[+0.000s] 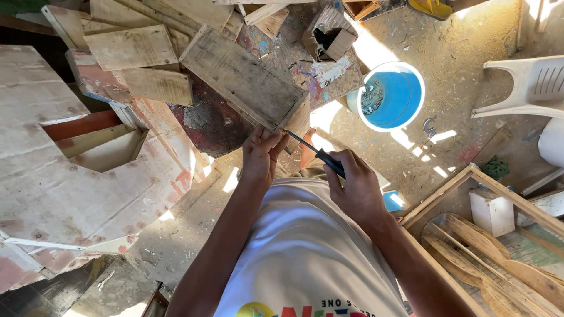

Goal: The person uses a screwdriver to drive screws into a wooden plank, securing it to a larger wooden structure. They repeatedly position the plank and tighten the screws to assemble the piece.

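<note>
My left hand (260, 154) grips the near corner of a weathered wooden board (244, 79) that juts off the workbench toward me. My right hand (355, 185) holds a screwdriver (317, 154) by its dark handle. Its thin shaft points up and left, and the tip touches the board's corner right beside my left fingers. My white shirt fills the bottom of the view.
Several loose boards (132, 47) and a small wooden box (328, 34) lie on the paint-stained bench (211, 120). A blue bucket (392, 97) stands on the sawdust floor, a white plastic chair (531, 88) at right, wooden frames (487, 235) lower right, a large cut panel (70, 176) at left.
</note>
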